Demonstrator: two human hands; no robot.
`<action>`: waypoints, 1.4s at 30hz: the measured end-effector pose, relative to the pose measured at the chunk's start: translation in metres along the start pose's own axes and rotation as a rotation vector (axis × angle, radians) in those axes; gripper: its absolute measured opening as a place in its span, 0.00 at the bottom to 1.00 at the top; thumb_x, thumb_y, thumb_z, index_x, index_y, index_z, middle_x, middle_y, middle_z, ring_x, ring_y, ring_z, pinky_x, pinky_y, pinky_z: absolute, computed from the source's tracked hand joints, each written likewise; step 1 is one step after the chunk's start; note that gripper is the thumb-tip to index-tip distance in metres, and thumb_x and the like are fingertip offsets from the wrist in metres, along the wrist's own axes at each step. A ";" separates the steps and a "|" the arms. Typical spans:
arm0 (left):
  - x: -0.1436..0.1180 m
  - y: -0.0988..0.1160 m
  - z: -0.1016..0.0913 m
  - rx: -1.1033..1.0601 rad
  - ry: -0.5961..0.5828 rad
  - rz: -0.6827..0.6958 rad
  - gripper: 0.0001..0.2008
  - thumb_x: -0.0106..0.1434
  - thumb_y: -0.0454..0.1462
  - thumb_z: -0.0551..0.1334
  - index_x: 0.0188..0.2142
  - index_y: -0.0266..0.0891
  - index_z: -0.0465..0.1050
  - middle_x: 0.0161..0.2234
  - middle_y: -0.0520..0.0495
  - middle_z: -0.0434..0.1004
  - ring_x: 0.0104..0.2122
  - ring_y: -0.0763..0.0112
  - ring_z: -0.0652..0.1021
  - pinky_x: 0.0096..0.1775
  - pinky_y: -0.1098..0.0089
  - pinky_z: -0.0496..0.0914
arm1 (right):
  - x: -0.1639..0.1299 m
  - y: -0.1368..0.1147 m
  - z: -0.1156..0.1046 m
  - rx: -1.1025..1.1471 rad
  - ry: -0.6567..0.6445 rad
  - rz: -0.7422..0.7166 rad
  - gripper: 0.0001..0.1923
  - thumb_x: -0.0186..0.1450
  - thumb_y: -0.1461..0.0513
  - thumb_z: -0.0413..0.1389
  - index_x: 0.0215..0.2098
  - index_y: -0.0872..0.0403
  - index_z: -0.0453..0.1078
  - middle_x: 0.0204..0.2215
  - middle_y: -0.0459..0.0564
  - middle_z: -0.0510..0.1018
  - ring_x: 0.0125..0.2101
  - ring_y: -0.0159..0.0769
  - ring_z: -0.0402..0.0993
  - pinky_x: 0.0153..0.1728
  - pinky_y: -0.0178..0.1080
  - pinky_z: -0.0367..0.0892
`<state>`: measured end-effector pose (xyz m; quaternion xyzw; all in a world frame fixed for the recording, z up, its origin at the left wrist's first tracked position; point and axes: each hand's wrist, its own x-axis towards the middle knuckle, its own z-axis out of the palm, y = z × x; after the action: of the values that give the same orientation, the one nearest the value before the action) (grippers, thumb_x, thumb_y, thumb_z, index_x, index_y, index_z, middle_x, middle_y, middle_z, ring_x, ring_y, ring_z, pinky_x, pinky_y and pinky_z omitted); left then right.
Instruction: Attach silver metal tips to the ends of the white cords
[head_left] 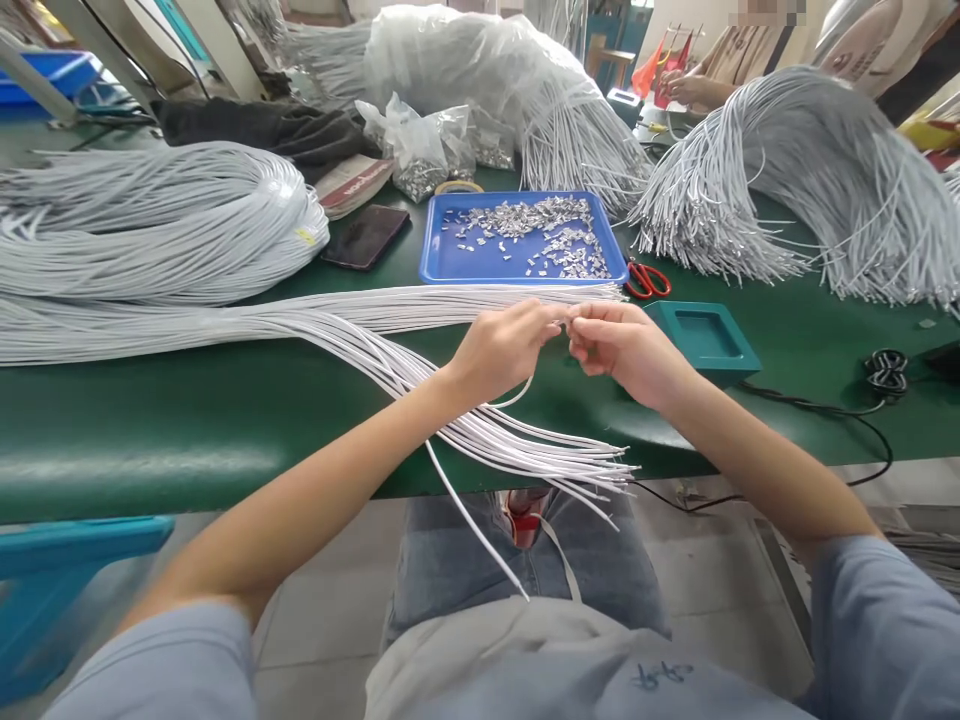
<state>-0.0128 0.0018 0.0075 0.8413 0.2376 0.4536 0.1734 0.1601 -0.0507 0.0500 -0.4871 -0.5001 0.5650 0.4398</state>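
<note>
My left hand (501, 345) is closed in a pinch on the end of a white cable, whose loop (517, 396) curves below the palm. My right hand (619, 348) pinches at the same tip, its fingers touching those of the left; whatever tiny piece lies between them is hidden. Beneath my left forearm a fan of loose white cables (525, 445) spreads toward the table's front edge. Another straight bundle of white cables (420, 308) runs behind my hands. Beyond it sits a blue tray (429, 240) with many small metal terminals (544, 222).
Red-handled scissors (649, 281) and a green box-like device (739, 345) lie beside my right hand. A phone (366, 237), coiled grey cables (225, 220) and a bag of metal parts (424, 150) are at left. An arched cable bundle (795, 120) stands at right; a co-worker's hand (686, 88) shows behind.
</note>
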 end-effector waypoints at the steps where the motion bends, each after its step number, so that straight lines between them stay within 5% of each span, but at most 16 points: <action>1: 0.001 0.002 0.002 -0.118 0.020 -0.119 0.10 0.65 0.35 0.58 0.43 0.39 0.76 0.28 0.49 0.77 0.24 0.74 0.75 0.29 0.72 0.70 | 0.001 -0.002 -0.005 -0.170 0.077 -0.129 0.05 0.56 0.60 0.58 0.29 0.55 0.70 0.22 0.45 0.69 0.24 0.29 0.64 0.22 0.33 0.56; 3: 0.002 0.007 0.006 -0.344 0.030 -0.331 0.13 0.63 0.35 0.60 0.48 0.37 0.74 0.26 0.52 0.74 0.21 0.76 0.75 0.27 0.74 0.70 | 0.004 -0.005 -0.018 -0.610 0.225 -0.357 0.05 0.59 0.64 0.55 0.30 0.55 0.74 0.28 0.49 0.76 0.31 0.35 0.70 0.30 0.38 0.64; 5: 0.002 0.010 0.011 -0.478 0.000 -0.437 0.14 0.61 0.34 0.62 0.48 0.36 0.73 0.25 0.54 0.72 0.19 0.77 0.75 0.25 0.75 0.70 | 0.007 -0.007 -0.035 -1.048 0.262 -0.420 0.06 0.60 0.66 0.57 0.32 0.54 0.77 0.36 0.53 0.80 0.40 0.43 0.73 0.39 0.45 0.66; 12: -0.001 0.006 0.034 -0.592 -0.172 -0.692 0.10 0.59 0.28 0.61 0.42 0.33 0.71 0.21 0.56 0.73 0.16 0.77 0.75 0.23 0.76 0.71 | 0.019 -0.008 -0.059 -1.618 -0.108 -0.048 0.12 0.65 0.60 0.58 0.44 0.56 0.78 0.46 0.56 0.81 0.49 0.49 0.74 0.44 0.45 0.64; 21: 0.011 0.006 0.045 -0.692 -0.146 -0.870 0.10 0.59 0.27 0.64 0.42 0.31 0.71 0.21 0.52 0.78 0.18 0.75 0.77 0.24 0.75 0.74 | 0.017 -0.009 -0.050 -1.820 -0.122 -0.094 0.12 0.63 0.60 0.57 0.36 0.61 0.78 0.38 0.61 0.81 0.45 0.49 0.75 0.37 0.41 0.61; 42: 0.008 -0.002 0.052 -0.628 -0.122 -0.804 0.10 0.56 0.27 0.66 0.39 0.30 0.72 0.18 0.53 0.75 0.15 0.76 0.75 0.20 0.79 0.65 | 0.017 -0.004 -0.052 -1.738 -0.061 -0.088 0.10 0.62 0.62 0.59 0.34 0.61 0.80 0.34 0.58 0.82 0.41 0.47 0.74 0.37 0.40 0.61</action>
<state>0.0342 0.0038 -0.0152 0.6155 0.3842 0.3507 0.5921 0.2092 -0.0268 0.0506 -0.6150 -0.7841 -0.0217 -0.0800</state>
